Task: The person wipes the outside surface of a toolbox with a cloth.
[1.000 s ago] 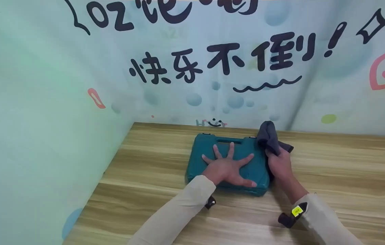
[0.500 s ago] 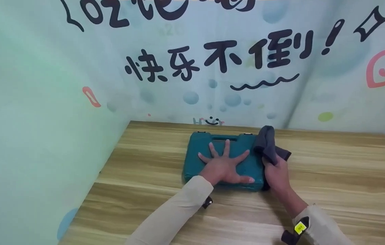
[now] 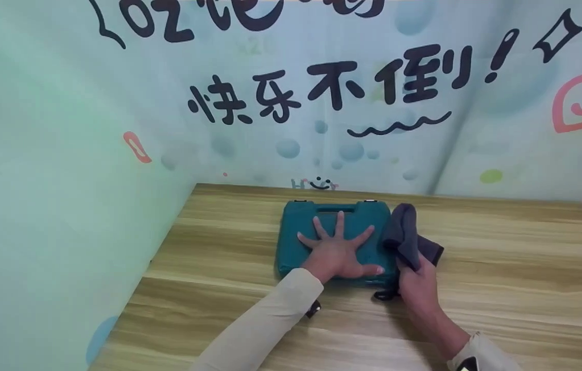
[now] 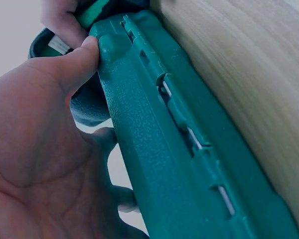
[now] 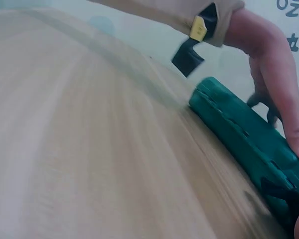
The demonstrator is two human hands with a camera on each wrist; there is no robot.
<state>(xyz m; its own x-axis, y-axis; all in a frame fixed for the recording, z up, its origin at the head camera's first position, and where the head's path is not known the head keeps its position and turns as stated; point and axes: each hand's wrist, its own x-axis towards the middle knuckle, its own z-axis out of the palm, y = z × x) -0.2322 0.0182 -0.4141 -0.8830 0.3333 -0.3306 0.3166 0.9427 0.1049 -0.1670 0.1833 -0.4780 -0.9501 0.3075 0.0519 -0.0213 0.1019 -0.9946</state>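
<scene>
A teal hard plastic carrying case lies flat on the wooden table in the head view, its handle on the far side. My left hand rests on the lid with fingers spread wide. In the left wrist view its thumb touches the hinged edge of the case. At the case's right side, my right hand grips a bunched dark grey cloth. A dark end of the cloth pokes out at the near right corner. In the right wrist view the dark cloth lies against the case's side.
The wooden table runs back to a printed fabric backdrop with dark lettering. A pale green wall closes off the left side. Each wrist wears a small dark camera, the left one showing in the right wrist view.
My right hand has drawn the cloth along the case's right side toward me, and a cloth end now shows at the near corner. The left hand stays spread on the lid.
</scene>
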